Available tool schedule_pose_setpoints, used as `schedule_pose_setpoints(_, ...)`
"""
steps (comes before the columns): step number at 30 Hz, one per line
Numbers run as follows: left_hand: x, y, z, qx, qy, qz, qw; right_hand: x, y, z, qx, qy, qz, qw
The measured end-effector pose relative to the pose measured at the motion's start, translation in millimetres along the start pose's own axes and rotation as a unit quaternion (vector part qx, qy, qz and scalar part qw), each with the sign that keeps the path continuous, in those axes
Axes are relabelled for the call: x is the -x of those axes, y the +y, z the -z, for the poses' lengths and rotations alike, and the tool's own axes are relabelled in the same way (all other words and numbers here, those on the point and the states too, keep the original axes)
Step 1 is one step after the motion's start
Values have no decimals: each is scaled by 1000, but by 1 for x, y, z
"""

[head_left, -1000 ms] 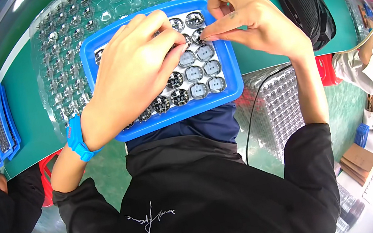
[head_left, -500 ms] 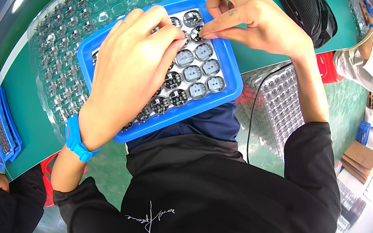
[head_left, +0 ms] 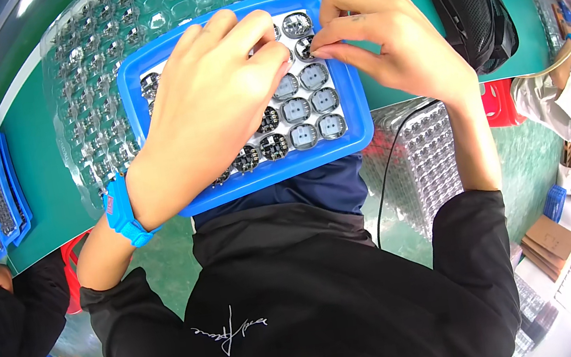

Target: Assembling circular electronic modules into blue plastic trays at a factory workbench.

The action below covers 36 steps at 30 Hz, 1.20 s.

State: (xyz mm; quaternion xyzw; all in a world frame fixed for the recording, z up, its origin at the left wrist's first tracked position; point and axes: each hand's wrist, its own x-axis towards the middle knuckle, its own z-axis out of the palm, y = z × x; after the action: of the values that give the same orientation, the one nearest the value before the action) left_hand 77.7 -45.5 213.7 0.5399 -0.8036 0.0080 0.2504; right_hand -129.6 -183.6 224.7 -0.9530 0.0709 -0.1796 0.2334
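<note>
A blue tray (head_left: 355, 111) on my lap and against the table edge holds rows of small round parts in a white insert. Some show black circuit boards with metal bits, such as the round circuit-board part (head_left: 306, 47) in the right column; others have pale grey faces, like the grey-faced part (head_left: 314, 76). My right hand (head_left: 390, 35) pinches at the right rim of that circuit-board part, thumb and forefinger together. Over the tray's left half lies my left hand (head_left: 221, 99), thumb and forefinger closed just left of the same part. What its fingertips grip is hidden.
Clear plastic blister trays (head_left: 80, 84) with parts lie on the green table (head_left: 40, 187) behind and left. A black bag (head_left: 463, 1) sits at right. Blue trays (head_left: 0, 190) stand far left. Stacked blister trays (head_left: 425, 164) and a black cable are below right. Other people sit at both sides.
My left hand has shifted slightly right and down, uncovering a round part at the tray's upper left. My right hand's fingertips have moved a little right and down, still at the same part.
</note>
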Motion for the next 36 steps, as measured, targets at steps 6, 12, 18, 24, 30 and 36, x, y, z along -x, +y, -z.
schedule_pose_setpoints(6, 0, 0, 0, -35, -10, -22, 999, 4, -7, -2, 39, 7, -8, 999)
schedule_pose_setpoints(12, -1, -4, 0, -32, 3, -26, 999, 4, -15, -6, 72, 10, -31, 997)
schedule_pose_setpoints(18, 5, -17, 32, 68, 66, 56, 994, 7, -20, -5, 20, 48, -91, 994)
schedule_pose_setpoints(24, 53, -70, 58, 50, 58, 247, 966, 0, -2, -13, 10, 122, -228, 966)
schedule_pose_setpoints(30, 79, -60, 56, 193, 37, 375, 906, 5, -3, -19, -50, 145, -260, 953)
schedule_pose_setpoints(36, 81, -44, 57, 295, 61, 465, 832, 2, -11, -8, -4, 106, -175, 979)
